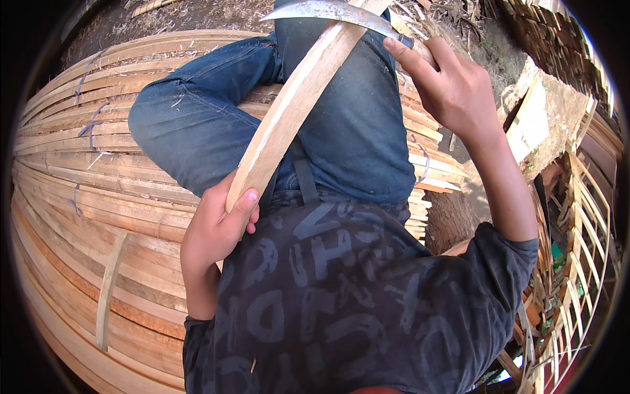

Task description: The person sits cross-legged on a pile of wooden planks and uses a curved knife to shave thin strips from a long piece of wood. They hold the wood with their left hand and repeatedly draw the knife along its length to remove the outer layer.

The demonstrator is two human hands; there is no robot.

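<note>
Open room between wooden slat (295,108) and right forearm (508,180), curved knife (318,9) barring the top

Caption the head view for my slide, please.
Left hand grips a wooden strip; right hand holds a curved knife across it, beside bundled slats.

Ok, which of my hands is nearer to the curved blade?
Your right. The right hand is just beside the base of the curved blade; the left hand is well below it, gripping the near end of the wooden strip.
</note>
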